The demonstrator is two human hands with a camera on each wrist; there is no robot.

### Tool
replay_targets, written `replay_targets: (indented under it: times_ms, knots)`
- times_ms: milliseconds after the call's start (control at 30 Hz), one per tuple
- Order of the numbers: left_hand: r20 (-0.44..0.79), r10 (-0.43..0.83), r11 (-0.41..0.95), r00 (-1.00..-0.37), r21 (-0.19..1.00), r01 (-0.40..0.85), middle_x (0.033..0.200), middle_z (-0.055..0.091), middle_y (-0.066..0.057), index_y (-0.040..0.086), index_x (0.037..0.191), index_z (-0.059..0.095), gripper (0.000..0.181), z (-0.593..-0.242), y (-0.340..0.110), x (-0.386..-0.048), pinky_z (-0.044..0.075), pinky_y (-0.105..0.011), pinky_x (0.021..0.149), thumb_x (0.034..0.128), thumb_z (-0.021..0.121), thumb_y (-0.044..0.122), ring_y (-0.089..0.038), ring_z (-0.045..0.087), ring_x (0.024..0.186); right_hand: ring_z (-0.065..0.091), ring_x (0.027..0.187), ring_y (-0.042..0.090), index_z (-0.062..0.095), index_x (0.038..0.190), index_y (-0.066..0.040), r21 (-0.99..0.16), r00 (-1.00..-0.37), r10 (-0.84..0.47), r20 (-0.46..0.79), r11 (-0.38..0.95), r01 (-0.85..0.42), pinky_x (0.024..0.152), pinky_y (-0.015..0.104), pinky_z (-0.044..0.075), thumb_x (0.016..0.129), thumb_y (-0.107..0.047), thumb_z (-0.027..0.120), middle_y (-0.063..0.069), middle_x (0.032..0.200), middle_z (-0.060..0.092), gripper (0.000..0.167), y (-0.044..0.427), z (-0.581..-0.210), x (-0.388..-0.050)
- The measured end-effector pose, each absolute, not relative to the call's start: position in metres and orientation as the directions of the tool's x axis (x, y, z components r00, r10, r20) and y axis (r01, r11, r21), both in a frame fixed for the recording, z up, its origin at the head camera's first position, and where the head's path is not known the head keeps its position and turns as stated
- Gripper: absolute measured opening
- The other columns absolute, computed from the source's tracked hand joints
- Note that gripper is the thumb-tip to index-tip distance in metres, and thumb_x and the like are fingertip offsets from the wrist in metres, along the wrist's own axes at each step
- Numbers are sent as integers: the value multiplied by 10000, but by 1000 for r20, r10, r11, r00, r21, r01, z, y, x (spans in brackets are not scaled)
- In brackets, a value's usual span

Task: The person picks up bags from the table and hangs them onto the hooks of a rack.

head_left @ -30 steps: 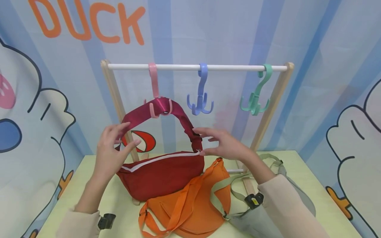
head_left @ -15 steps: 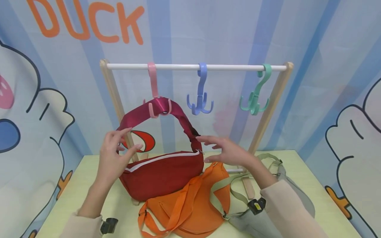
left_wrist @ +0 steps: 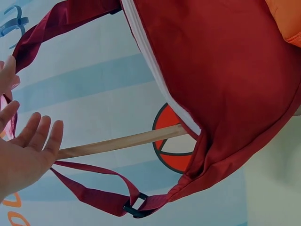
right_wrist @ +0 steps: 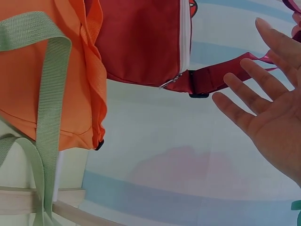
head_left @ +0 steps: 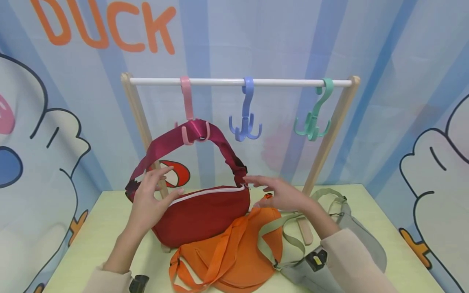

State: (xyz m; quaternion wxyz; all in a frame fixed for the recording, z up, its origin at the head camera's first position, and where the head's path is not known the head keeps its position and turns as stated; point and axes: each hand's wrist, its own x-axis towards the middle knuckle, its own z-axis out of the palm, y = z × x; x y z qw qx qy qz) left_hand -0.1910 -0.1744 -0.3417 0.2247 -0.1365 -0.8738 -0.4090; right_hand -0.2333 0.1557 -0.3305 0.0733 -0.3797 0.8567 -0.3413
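Note:
A dark red waist bag [head_left: 205,215] with a white zip hangs by its strap [head_left: 165,146] from the pink hook [head_left: 187,106]; its underside meets the orange bag. At the bag's left end is my left hand [head_left: 148,199], fingers spread and holding nothing. The left wrist view puts that hand [left_wrist: 28,150] apart from the red fabric, near the strap. My right hand [head_left: 283,195] is by the bag's right end, fingers extended. In the right wrist view the right hand [right_wrist: 277,89] shows an open palm beside the strap's right side; whether a fingertip touches it I cannot tell.
Blue [head_left: 246,114] and green [head_left: 315,114] hooks hang from the rack's white bar [head_left: 286,82]. An orange bag [head_left: 253,252] and a grey-green bag [head_left: 360,232] lie on the pale yellow table [head_left: 91,244]. Wooden posts [head_left: 329,138] flank the rack.
My left hand has shifted right and down, and the strap's left side now shows further out to the left of it. My right hand has dropped lower and slightly right. The bag stays hanging.

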Motion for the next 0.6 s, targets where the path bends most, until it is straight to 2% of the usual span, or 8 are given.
replay_targets:
  times_ms: [100,233,300,467,600]
  knots:
    - [498,87,635,-863,639,433,1226,463,-126,95,1299,473,601,-346,-172,-191,463,-435,705,773,740,205,-247,474,926,443,1194,249,378,1392,-140,-645,-702,-702,116,484,-591,922,451,395,801,-165,706,64,1372,430,676,156,-334,-233]
    - [460,127,636,-879,642,428,1171,487,-98,93,1322,446,649,-353,-170,-191,406,-344,605,767,745,247,-195,430,812,434,1201,260,370,1394,-114,-659,-694,-712,103,474,-584,919,465,391,802,-184,707,83,1381,414,685,157,-341,-233]
    - [438,146,633,-887,648,424,1172,488,-88,98,1334,431,676,-356,-170,-191,425,-358,643,764,744,282,-196,444,861,432,1200,278,363,1395,-93,-662,-683,-722,106,461,-590,918,484,385,804,-181,705,96,1381,410,687,158,-344,-233]
    - [406,188,602,-895,672,431,1262,465,-87,110,1338,423,702,-365,-169,-191,444,-486,828,752,749,316,-250,448,1087,434,1195,283,364,1398,-115,-672,-688,-720,93,464,-577,921,485,382,793,-178,716,97,1382,411,702,159,-353,-233]
    - [378,220,582,-899,689,432,1282,461,-87,109,1337,425,710,-372,-167,-189,424,-494,873,745,754,322,-270,451,1112,427,1193,268,361,1404,-137,-697,-708,-704,59,478,-534,920,455,386,792,-192,718,77,1385,410,711,160,-361,-233]
